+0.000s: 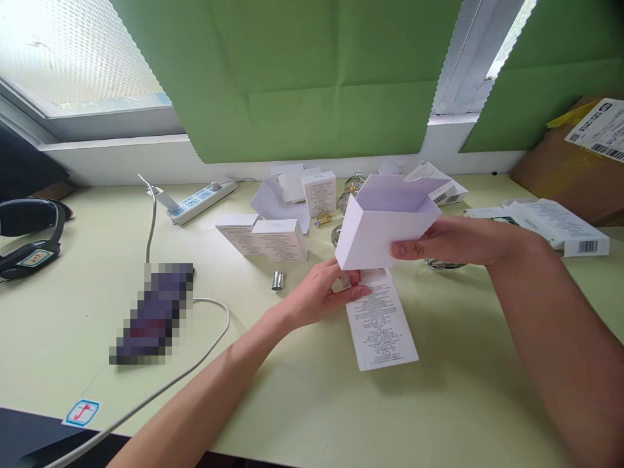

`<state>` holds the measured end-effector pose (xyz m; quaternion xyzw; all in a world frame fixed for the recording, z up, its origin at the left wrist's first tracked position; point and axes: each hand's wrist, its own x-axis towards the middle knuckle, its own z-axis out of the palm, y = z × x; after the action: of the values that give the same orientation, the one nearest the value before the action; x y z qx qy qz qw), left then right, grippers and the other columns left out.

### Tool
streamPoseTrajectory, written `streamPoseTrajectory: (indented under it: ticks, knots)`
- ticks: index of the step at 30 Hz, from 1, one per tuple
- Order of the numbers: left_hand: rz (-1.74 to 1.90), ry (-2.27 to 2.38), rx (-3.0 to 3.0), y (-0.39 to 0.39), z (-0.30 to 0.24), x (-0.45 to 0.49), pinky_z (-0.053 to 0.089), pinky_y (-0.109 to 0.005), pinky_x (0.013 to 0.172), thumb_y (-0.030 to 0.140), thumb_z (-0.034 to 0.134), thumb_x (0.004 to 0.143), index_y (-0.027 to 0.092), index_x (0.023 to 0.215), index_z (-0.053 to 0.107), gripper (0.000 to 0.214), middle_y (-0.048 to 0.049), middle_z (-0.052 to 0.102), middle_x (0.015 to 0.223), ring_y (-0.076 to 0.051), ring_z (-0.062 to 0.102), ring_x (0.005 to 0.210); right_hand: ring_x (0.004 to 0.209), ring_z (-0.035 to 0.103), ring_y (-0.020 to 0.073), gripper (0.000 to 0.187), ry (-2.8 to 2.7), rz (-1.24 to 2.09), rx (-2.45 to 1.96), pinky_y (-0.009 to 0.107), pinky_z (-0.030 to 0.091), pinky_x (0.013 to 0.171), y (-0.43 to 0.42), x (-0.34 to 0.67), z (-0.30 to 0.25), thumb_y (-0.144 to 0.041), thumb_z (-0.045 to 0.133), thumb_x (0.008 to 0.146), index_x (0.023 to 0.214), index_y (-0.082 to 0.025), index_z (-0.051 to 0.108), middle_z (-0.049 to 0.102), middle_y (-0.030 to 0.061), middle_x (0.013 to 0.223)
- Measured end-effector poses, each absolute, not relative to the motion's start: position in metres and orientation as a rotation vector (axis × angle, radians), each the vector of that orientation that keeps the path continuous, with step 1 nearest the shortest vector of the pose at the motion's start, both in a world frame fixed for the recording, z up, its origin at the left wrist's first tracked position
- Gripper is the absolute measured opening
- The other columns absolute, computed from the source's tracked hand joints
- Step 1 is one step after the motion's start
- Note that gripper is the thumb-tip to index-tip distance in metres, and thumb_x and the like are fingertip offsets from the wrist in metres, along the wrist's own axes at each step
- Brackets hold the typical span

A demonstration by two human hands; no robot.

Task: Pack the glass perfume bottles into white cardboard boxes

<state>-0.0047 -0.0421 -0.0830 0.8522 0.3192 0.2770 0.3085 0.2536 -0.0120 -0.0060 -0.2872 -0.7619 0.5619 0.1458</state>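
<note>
My right hand (pixel 446 240) grips a white folded cardboard insert (pixel 383 224), held up over the pale green table (pixel 302 396) with its open side facing away from me. Just below it, my left hand (pixel 324 292) pinches the top edge of a printed paper leaflet (pixel 383 325) that lies flat on the table. Behind the insert stands a glass bottle (pixel 351 188), partly hidden. A small silver cap (pixel 277 280) lies left of my left hand.
Two white boxes (pixel 266 239) lie at centre, another box (pixel 320 193) stands behind them. A power strip (pixel 201 201) and white cable (pixel 195 364) run left, near a blurred phone (pixel 156 312). Headphones (pixel 29 240) sit far left. White boxes (pixel 556 224) and a brown carton (pixel 570 162) are at right.
</note>
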Motion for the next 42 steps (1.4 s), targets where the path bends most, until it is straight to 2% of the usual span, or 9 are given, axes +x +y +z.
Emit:
streamPoseTrajectory:
  ticks: [7, 14, 18, 23, 27, 31, 34, 39, 42]
  knots:
    - [1.313, 0.772, 2.513, -0.044, -0.08, -0.008, 0.047, -0.025, 0.059, 0.029, 0.072, 0.087, 0.02, 0.075, 0.053, 0.024, -0.0019, 0.061, 0.084, -0.012, 0.057, 0.071, 0.113, 0.061, 0.0245, 0.042, -2.151, 1.339, -0.887, 0.033, 0.053, 0.083, -0.022, 0.25, 0.005, -0.043, 0.062, 0.092, 0.134, -0.044, 0.059, 0.067, -0.004, 0.125]
    - [1.62, 0.856, 2.659, -0.045, -0.079, -0.008, 0.051, -0.027, 0.063, 0.032, 0.081, 0.079, 0.022, 0.091, 0.057, 0.029, -0.0013, 0.063, 0.09, -0.016, 0.062, 0.082, 0.108, 0.064, 0.025, 0.036, -2.253, 1.168, -0.826, 0.032, 0.052, 0.078, -0.042, 0.236, 0.024, -0.041, 0.055, 0.094, 0.128, -0.048, 0.063, 0.07, -0.0087, 0.114]
    - [1.619, 0.793, 2.696, -0.043, -0.077, -0.008, 0.053, -0.028, 0.066, 0.027, 0.081, 0.079, 0.021, 0.091, 0.054, 0.03, -0.0044, 0.065, 0.102, -0.018, 0.063, 0.091, 0.107, 0.064, 0.0238, 0.037, -2.286, 1.141, -0.852, 0.03, 0.052, 0.076, -0.043, 0.237, 0.025, -0.038, 0.057, 0.094, 0.128, -0.052, 0.061, 0.069, -0.011, 0.114]
    - [1.583, 0.738, 2.684, -0.041, -0.078, -0.009, 0.054, -0.03, 0.07, 0.025, 0.081, 0.079, 0.021, 0.098, 0.054, 0.034, -0.0047, 0.063, 0.1, -0.018, 0.062, 0.091, 0.103, 0.064, 0.0259, 0.044, -2.327, 1.109, -1.009, 0.031, 0.053, 0.074, -0.041, 0.25, 0.024, -0.047, 0.06, 0.091, 0.135, -0.05, 0.055, 0.069, -0.0062, 0.113]
    - [1.6, 0.717, 2.645, -0.041, -0.081, -0.01, 0.055, -0.03, 0.076, 0.024, 0.081, 0.079, 0.022, 0.11, 0.052, 0.042, -0.0069, 0.063, 0.111, -0.018, 0.063, 0.098, 0.084, 0.064, 0.0227, 0.034, -2.372, 1.028, -1.111, 0.03, 0.052, 0.066, -0.041, 0.258, 0.026, -0.051, 0.063, 0.088, 0.122, -0.044, 0.063, 0.068, -0.0033, 0.095]
    - [1.629, 0.747, 2.565, -0.041, -0.085, -0.009, 0.056, -0.029, 0.074, 0.025, 0.083, 0.077, 0.022, 0.124, 0.047, 0.06, -0.0061, 0.062, 0.109, -0.016, 0.063, 0.094, 0.067, 0.06, 0.0196, 0.032, -2.356, 0.97, -1.207, 0.029, 0.048, 0.055, -0.043, 0.26, 0.029, -0.059, 0.064, 0.085, 0.106, -0.035, 0.066, 0.066, -0.0019, 0.081]
    - [1.637, 0.718, 2.514, -0.04, -0.087, -0.009, 0.056, -0.028, 0.072, 0.024, 0.084, 0.075, 0.021, 0.128, 0.045, 0.066, -0.0046, 0.061, 0.106, -0.015, 0.062, 0.09, 0.066, 0.061, 0.0198, 0.033, -2.331, 0.941, -1.247, 0.03, 0.049, 0.054, -0.044, 0.261, 0.029, -0.059, 0.065, 0.083, 0.101, -0.032, 0.066, 0.067, -0.0007, 0.082]
    - [1.597, 0.697, 2.383, -0.038, -0.092, -0.009, 0.058, -0.03, 0.074, 0.022, 0.085, 0.074, 0.024, 0.135, 0.042, 0.074, -0.0028, 0.061, 0.103, -0.015, 0.06, 0.09, 0.06, 0.056, 0.0176, 0.022, -2.309, 0.888, -1.168, 0.028, 0.044, 0.049, -0.043, 0.266, 0.027, -0.051, 0.069, 0.084, 0.093, -0.032, 0.064, 0.058, -0.0026, 0.07]
    - [1.612, 0.712, 2.348, -0.04, -0.095, -0.009, 0.06, -0.03, 0.076, 0.022, 0.085, 0.073, 0.026, 0.14, 0.037, 0.083, -0.0044, 0.062, 0.109, -0.016, 0.063, 0.094, 0.071, 0.061, 0.0196, 0.021, -2.297, 0.894, -1.092, 0.027, 0.048, 0.053, -0.044, 0.261, 0.029, -0.045, 0.071, 0.083, 0.1, -0.034, 0.065, 0.061, -0.0027, 0.073]
